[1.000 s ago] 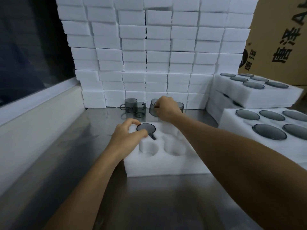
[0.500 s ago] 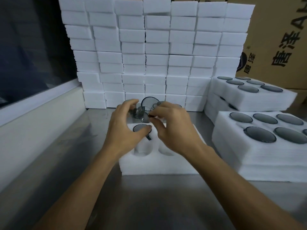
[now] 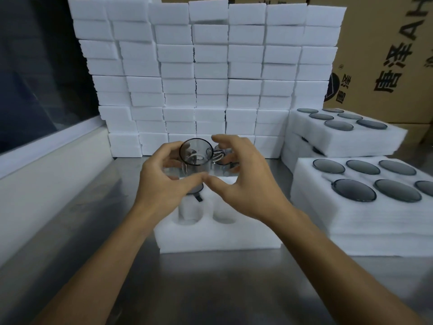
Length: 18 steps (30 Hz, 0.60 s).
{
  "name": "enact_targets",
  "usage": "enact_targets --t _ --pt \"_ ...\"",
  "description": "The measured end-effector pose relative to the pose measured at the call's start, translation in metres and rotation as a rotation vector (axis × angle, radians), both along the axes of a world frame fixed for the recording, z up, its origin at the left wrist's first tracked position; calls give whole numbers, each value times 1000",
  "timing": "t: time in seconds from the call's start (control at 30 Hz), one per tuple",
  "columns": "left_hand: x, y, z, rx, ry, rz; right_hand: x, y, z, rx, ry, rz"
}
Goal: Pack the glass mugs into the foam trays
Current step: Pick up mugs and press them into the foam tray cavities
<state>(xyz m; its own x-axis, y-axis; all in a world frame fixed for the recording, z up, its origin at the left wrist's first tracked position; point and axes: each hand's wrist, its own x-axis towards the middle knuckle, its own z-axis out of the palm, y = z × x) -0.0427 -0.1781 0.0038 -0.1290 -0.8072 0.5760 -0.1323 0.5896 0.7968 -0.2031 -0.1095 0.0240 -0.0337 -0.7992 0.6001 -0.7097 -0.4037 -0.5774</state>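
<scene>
Nearest to me, a steel table (image 3: 210, 289) carries a foam tray (image 3: 218, 238) with round pockets; two front pockets show bare foam. My left hand (image 3: 161, 181) is curled round a grey glass mug (image 3: 195, 157), holding it tilted above the tray's rear, its mouth turned toward my view and its handle pointing right. My right hand (image 3: 236, 179) sits just beside the mug with fingers spread and loosely bent around the handle side; I see no firm grasp there, and the two thumbs nearly meet below the mug. Under my left hand, a seated mug (image 3: 195, 190) shows its dark rim and handle in a rear pocket. Further mugs behind my hands are mostly hidden. To the right, filled trays (image 3: 365, 207) lie stacked, dark mug rims level with the foam. Beyond stands a wall of foam blocks (image 3: 210, 73), with cardboard cartons (image 3: 386, 55) behind it at right.
</scene>
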Motion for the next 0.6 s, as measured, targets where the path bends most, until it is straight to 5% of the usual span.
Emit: enact_targets --t 0.33,0.6 --pt "-3 9 14 611 182 -272 -12 -1 8 115 -97 3" --pt "-7 8 16 691 181 -284 -14 -2 8 113 -199 -20"
